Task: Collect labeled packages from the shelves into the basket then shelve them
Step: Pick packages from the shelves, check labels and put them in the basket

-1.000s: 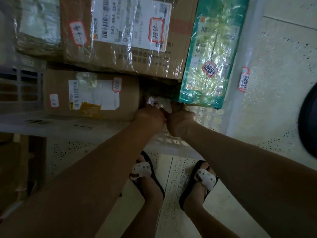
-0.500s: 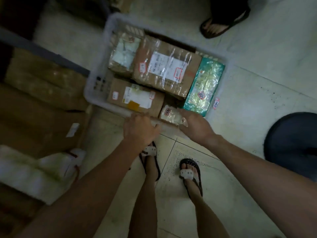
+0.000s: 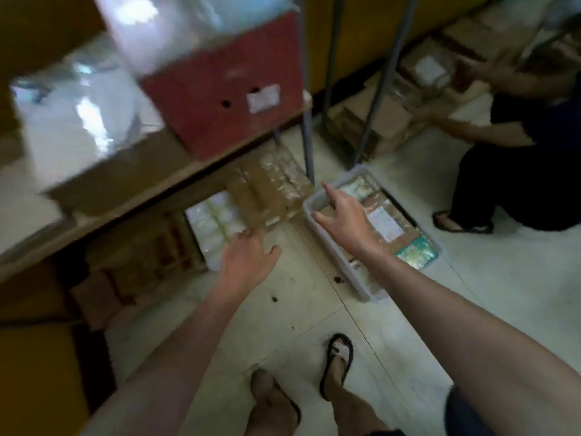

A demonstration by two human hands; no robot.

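On the far left a shelf [image 3: 176, 187] holds a big shiny wrapped box [image 3: 78, 121] and a red box [image 3: 226, 89] with a small white label. They sit up high, likely so they stay off the floor. Under the shelf, down low, more packages are stacked, among them a brown taped box [image 3: 267, 190] and a pale pack [image 3: 217, 225] next to it.

The left hand [image 3: 248, 259] hangs in the air near that brown box. Its grip is wide, with the fingers spread, and it holds nothing.

A little to the right, the right hand [image 3: 342, 215] is over the near left corner of the basket [image 3: 342, 262]. Its grip is wide too, and it is empty. I cannot tell if it touches the rim.

The basket sits on the floor [image 3: 314, 325], just right of the shelf leg, so it is close for loading. It is full of labeled packages: a brown one with a white label [image 3: 385, 225] and a green pack [image 3: 418, 250] at the near right end.

On the far right another person [image 3: 509, 158] crouches by more boxes.

I think the picking part is mostly done, since the basket looks full. Next the hands may need a good hold on the basket, or on the low brown box.
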